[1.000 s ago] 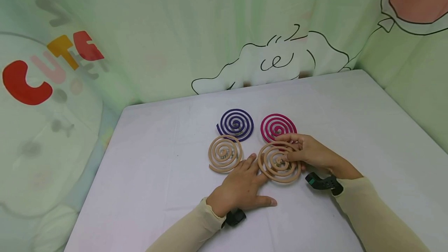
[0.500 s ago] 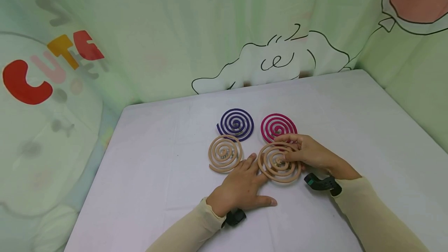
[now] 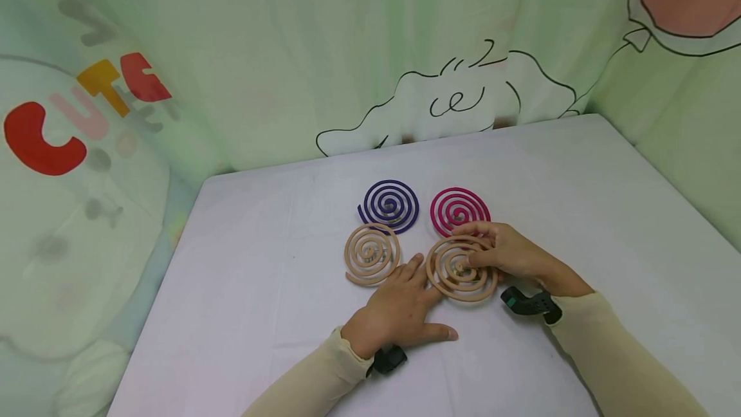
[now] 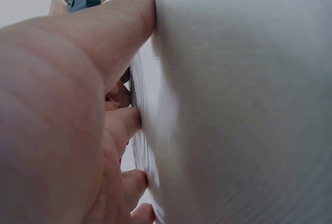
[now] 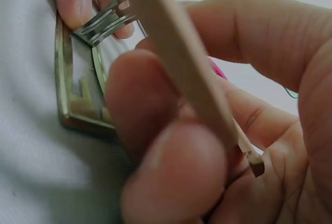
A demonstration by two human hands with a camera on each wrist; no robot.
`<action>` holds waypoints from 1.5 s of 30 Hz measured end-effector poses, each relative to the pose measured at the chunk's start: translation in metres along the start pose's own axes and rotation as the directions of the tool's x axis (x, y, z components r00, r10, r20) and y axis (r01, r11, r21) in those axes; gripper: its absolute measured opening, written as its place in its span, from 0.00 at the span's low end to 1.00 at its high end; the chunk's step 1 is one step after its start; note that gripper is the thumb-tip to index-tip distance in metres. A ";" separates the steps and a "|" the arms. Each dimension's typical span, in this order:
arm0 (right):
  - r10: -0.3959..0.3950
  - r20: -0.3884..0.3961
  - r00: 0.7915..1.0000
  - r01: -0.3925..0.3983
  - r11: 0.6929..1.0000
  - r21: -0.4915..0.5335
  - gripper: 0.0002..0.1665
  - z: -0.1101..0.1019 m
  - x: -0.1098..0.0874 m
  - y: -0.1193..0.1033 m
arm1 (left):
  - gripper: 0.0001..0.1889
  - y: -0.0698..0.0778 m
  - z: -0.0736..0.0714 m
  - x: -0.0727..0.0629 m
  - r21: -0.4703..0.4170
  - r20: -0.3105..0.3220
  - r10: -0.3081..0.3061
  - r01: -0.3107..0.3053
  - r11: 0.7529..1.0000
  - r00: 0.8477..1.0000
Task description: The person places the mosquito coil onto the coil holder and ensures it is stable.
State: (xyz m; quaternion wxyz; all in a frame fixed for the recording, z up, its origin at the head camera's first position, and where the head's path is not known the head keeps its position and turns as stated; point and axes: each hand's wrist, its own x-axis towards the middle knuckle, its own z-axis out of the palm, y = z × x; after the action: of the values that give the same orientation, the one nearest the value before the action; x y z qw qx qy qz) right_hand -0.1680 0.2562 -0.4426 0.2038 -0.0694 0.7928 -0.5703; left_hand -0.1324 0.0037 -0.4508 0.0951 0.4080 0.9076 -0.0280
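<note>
My right hand [image 3: 512, 256] holds a tan mosquito coil [image 3: 463, 300] on the near right of the group, thumb over its face. In the right wrist view this coil [image 5: 181, 53] shows edge-on between the fingers. Under it lies a brass-coloured metal stand [image 5: 65, 111] with a raised metal strip [image 5: 106, 23]. Fingertips of the other hand touch the stand's corner. My left hand [image 3: 399, 314] lies spread on the table, its index finger partly under the held coil. Its thumb [image 4: 122, 24] points right along the cloth.
Another tan coil [image 3: 370, 251] sits left of the left hand's fingertips. Behind are a purple coil [image 3: 390, 206] and a pink coil [image 3: 460, 214], metal showing beneath them. The white-covered table [image 3: 260, 288] ends at printed curtains [image 3: 260, 82].
The right hand and wrist have shifted very slightly left, still on the tan coil. The left hand and the other coils stay in place.
</note>
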 end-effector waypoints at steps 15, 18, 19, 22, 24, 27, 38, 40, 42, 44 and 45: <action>-0.005 0.010 1.000 0.005 1.000 -0.009 0.39 -0.002 0.000 0.002 | 0.50 0.001 0.000 -0.001 -0.005 -0.007 0.009 -0.009 1.000 1.000; -0.012 0.010 1.000 0.012 1.000 0.000 0.39 -0.001 0.000 0.003 | 0.50 0.001 -0.001 -0.001 -0.009 -0.002 0.008 -0.008 1.000 1.000; -0.010 0.009 1.000 0.010 1.000 0.002 0.39 -0.002 0.000 0.003 | 0.49 0.001 -0.001 -0.001 -0.008 0.000 0.006 -0.006 1.000 1.000; -0.007 0.011 1.000 0.007 1.000 0.008 0.39 -0.002 -0.001 0.004 | 0.49 0.001 -0.001 -0.002 -0.002 0.002 0.002 -0.002 1.000 1.000; -0.001 0.011 1.000 0.001 1.000 0.008 0.39 -0.003 -0.001 0.004 | 0.49 0.001 -0.002 -0.002 0.000 0.003 -0.001 0.001 1.000 1.000; 0.008 0.010 1.000 -0.008 1.000 0.002 0.39 -0.003 -0.001 0.004 | 0.49 0.002 -0.002 -0.002 -0.002 0.001 -0.003 0.003 1.000 1.000; 0.026 0.008 1.000 -0.026 1.000 -0.013 0.40 -0.004 0.000 0.005 | 0.49 0.002 -0.001 -0.003 -0.038 -0.005 -0.024 0.024 0.999 1.000; 0.027 0.003 1.000 -0.026 1.000 -0.013 0.40 -0.004 -0.001 0.004 | 0.49 0.003 -0.001 -0.002 -0.041 -0.008 -0.032 0.032 0.999 0.999; 0.026 0.001 1.000 -0.026 1.000 -0.008 0.40 -0.004 -0.001 0.004 | 0.51 0.003 -0.001 -0.002 -0.049 -0.013 -0.040 0.040 0.998 0.999; 0.026 -0.001 1.000 -0.026 1.000 -0.004 0.41 -0.004 -0.001 0.004 | 0.52 0.003 -0.001 -0.002 -0.064 -0.015 -0.054 0.053 0.997 0.998; 0.023 0.000 1.000 -0.023 1.000 -0.005 0.41 -0.004 -0.001 0.004 | 0.52 0.003 -0.002 -0.002 -0.069 -0.017 -0.061 0.060 0.996 0.998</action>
State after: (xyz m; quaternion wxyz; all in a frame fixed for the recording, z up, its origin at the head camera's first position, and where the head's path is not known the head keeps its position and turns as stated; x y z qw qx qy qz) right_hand -0.1684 0.2616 -0.4445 0.2100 -0.0606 0.7950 -0.5658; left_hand -0.1294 0.0048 -0.4489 0.0995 0.3770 0.9208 0.0041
